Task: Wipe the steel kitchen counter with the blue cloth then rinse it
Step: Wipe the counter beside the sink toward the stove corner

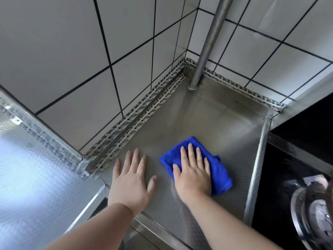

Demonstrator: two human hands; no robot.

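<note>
At lower centre of the frame: your right hand (193, 175), fingers straight, presses the blue cloth (219, 175) onto the steel worktop (207, 120); your left hand (132, 181) lies flat, spread, beside it. Lower right: burner (313, 213), cut off, blurred.

White tiled walls (54, 51) meet behind a steel pipe (207, 51).

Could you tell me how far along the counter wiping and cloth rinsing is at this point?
Wiping is in hand: the right hand presses the blue cloth flat on the steel counter, and the left hand rests flat beside it. How much is already wiped cannot be told. Rinsing is left: no tap or water shows.
</note>
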